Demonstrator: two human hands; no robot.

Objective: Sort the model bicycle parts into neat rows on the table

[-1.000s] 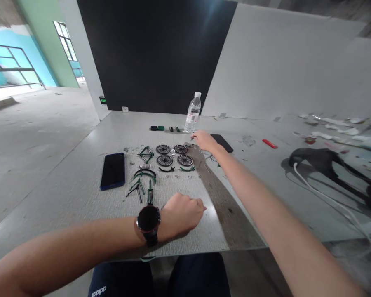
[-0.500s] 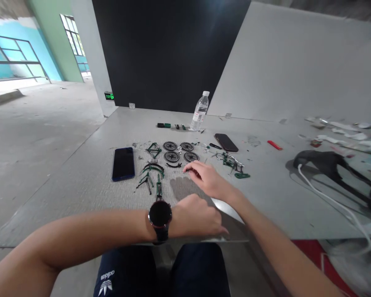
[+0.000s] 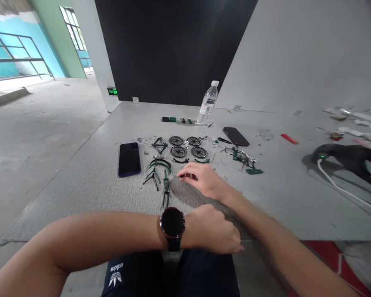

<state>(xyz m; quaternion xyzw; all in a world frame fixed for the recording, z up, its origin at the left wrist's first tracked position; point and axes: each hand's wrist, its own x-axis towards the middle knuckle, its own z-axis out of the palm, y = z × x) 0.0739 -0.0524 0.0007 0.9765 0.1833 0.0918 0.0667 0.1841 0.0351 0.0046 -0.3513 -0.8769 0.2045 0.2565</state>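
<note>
Where a black panel (image 3: 176, 49) backs the grey table (image 3: 86, 181), slim curved parts (image 3: 181, 161) lie near my right hand (image 3: 204, 180), grip unclear; left hand (image 3: 212, 231) curled.

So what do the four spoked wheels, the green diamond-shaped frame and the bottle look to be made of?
Wheels: probably black plastic, perhaps with rubber, judging by their dark outlines; too small to tell sheen. Frame: painted metal or coloured plastic, suggested by its even dark green. Bottle: likely glossy clear plastic, being see-through with highlights.
</note>
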